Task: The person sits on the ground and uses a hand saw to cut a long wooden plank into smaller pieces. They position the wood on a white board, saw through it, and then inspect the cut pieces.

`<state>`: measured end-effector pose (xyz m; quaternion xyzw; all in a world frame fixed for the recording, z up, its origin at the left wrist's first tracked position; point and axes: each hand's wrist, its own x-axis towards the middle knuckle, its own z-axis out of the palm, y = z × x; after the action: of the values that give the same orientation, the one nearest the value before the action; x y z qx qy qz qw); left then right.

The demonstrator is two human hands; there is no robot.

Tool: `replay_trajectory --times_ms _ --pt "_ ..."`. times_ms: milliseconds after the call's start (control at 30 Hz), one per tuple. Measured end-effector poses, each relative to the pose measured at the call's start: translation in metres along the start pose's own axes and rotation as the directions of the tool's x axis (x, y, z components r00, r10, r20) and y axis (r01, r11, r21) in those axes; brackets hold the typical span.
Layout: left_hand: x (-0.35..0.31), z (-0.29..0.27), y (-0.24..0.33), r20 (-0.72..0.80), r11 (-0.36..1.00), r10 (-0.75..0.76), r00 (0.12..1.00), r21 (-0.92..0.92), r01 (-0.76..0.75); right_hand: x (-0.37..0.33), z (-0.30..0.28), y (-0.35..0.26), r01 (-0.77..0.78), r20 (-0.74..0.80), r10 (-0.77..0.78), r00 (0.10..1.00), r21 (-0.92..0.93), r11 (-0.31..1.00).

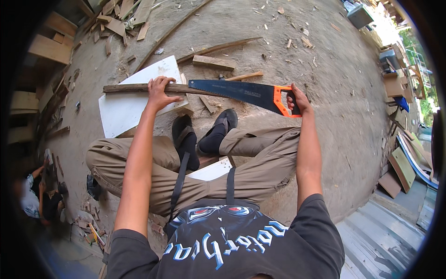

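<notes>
- Right hand point(298, 99) clasps the handsaw point(251, 95); left hand point(160, 95) clamps the wooden stick point(126, 88) over the white board point(121, 116).
- Stick runs left-right; blade point(218, 87) overlaps its right end, left hand nearer.

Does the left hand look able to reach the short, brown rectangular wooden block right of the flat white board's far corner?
Probably yes, but only after letting go: the left hand holds the long, dark-brown wooden stick on the board. The block lies nearby, farther out and to the right, apparently unobstructed.
</notes>
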<state>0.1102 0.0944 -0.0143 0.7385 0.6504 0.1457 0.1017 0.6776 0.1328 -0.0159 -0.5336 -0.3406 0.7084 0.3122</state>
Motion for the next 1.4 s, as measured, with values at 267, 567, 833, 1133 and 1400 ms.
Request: replay_trajectory --times_ms 267,567,833,1133,1400 --pt "0.005 0.001 -0.004 -0.023 1.0 0.021 1.0 0.013 -0.021 0.009 -0.008 0.005 -0.008 -0.032 0.003 0.999 -0.144 0.99" --pt "0.0 0.002 -0.004 -0.04 1.0 -0.028 0.999 0.0 0.028 0.006 0.001 0.003 0.0 -0.018 -0.002 1.0 -0.068 0.998" --pt "0.003 0.005 0.0 -0.047 1.0 -0.024 0.999 0.018 0.025 -0.006 0.008 -0.004 0.07 -0.032 -0.072 0.997 -0.055 0.996" --pt "0.001 0.006 0.002 -0.067 1.0 -0.01 0.998 0.027 0.012 0.005 0.033 0.003 -0.002 0.074 0.0 0.997 0.029 1.0" --pt "0.0 0.004 0.003 -0.044 0.999 -0.021 0.999 0.034 0.023 0.0 0.046 0.005 0.041 0.039 -0.042 0.998 0.044 0.998"
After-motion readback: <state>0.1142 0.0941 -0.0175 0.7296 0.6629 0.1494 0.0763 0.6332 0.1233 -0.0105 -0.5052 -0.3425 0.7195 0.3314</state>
